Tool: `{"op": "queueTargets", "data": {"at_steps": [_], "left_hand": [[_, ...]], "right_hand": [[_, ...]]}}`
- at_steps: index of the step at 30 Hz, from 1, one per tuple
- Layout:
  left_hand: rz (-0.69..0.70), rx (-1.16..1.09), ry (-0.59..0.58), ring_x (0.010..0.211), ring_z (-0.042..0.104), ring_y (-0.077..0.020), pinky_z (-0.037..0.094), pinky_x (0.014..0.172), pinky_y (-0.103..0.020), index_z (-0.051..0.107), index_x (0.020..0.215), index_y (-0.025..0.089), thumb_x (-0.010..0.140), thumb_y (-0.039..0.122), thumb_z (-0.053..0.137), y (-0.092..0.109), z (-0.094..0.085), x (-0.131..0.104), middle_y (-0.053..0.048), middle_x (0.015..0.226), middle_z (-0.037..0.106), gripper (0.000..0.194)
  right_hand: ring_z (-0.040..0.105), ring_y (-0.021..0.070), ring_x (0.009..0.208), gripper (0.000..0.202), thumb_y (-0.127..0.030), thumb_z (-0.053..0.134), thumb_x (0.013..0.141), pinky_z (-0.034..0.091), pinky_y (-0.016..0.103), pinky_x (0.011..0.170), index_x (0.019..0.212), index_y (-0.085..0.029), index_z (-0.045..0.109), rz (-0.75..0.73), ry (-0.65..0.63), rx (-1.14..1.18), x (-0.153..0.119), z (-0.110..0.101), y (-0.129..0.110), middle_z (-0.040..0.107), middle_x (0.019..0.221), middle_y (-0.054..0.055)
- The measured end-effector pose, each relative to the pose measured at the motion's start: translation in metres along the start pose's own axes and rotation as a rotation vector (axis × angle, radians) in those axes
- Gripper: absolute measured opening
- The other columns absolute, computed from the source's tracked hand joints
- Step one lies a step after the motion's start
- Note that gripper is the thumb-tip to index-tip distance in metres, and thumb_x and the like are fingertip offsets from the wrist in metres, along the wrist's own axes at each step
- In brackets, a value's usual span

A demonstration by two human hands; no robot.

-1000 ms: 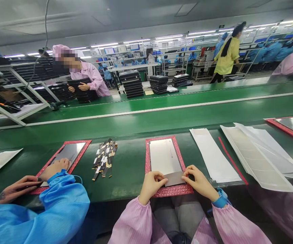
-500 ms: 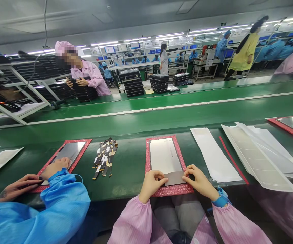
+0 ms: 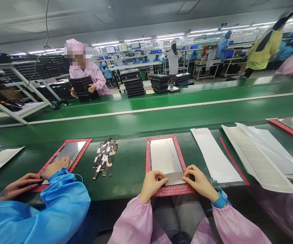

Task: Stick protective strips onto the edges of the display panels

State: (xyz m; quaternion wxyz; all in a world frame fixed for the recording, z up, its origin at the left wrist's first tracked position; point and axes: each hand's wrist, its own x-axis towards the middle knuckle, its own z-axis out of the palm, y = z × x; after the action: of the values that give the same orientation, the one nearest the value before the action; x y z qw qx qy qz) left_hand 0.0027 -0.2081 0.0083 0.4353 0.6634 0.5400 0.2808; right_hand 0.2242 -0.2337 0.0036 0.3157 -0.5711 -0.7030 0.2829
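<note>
A flat panel with a silvery back [image 3: 164, 154] lies on a pink bubble-wrap mat [image 3: 180, 190] right in front of me. Over the panel's near end, a thin grey strip [image 3: 174, 178] bows slightly upward. My left hand [image 3: 152, 183] pinches the strip's left end between thumb and fingers. At its right end, my right hand [image 3: 199, 179] pinches it the same way, a blue band on that wrist. Whether the strip's underside touches the panel, I cannot tell.
Left of the mat lies a pile of flex cables [image 3: 105, 157]. A co-worker's hands [image 3: 56, 167] rest on another panel further left. White sheets [image 3: 216, 156] and a red strip [image 3: 234, 161] lie to my right. Black stacks [image 3: 132, 83] stand across the green bench.
My hands and the grey strip have hardly moved. Across the bench, a person in pink has shifted a black stack upright. The people in yellow and white behind have moved right.
</note>
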Motion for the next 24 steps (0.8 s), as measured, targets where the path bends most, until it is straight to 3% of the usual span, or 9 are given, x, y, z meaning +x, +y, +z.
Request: {"op": "queueTargets", "data": {"at_steps": [6, 16, 24], "left_hand": [[0.007, 0.012, 0.002, 0.055, 0.055, -0.0122, 0.033, 0.048, -0.021, 0.064, 0.068, 0.016, 0.063, 0.036, 0.061, 0.001, -0.001, 0.0, -0.003, 0.066, 0.066, 0.021], [0.02, 0.032, -0.018, 0.055, 0.053, -0.0103, 0.033, 0.048, -0.02, 0.065, 0.069, 0.016, 0.063, 0.034, 0.061, -0.002, -0.001, 0.002, -0.002, 0.067, 0.066, 0.019], [0.009, 0.016, -0.069, 0.049, 0.047, -0.0073, 0.034, 0.047, -0.018, 0.063, 0.071, 0.016, 0.057, 0.031, 0.067, -0.009, -0.003, 0.004, 0.0, 0.068, 0.066, 0.021]], "right_hand": [[0.051, 0.0187, 0.083, 0.013, -0.032, 0.053, 0.074, 0.04, 0.035, 0.078, 0.069, -0.021, 0.057, -0.006, -0.024, -0.021, 0.001, -0.002, 0.001, 0.049, 0.085, 0.003], [0.048, 0.0182, 0.096, 0.011, -0.024, 0.056, 0.071, 0.037, 0.032, 0.086, 0.082, -0.022, 0.056, -0.05, -0.198, -0.012, 0.002, -0.016, 0.005, 0.047, 0.099, 0.004], [0.048, 0.0184, 0.097, 0.011, -0.028, 0.055, 0.072, 0.038, 0.032, 0.085, 0.082, -0.023, 0.056, -0.042, -0.212, -0.022, 0.002, -0.016, 0.006, 0.047, 0.101, 0.003]]}}
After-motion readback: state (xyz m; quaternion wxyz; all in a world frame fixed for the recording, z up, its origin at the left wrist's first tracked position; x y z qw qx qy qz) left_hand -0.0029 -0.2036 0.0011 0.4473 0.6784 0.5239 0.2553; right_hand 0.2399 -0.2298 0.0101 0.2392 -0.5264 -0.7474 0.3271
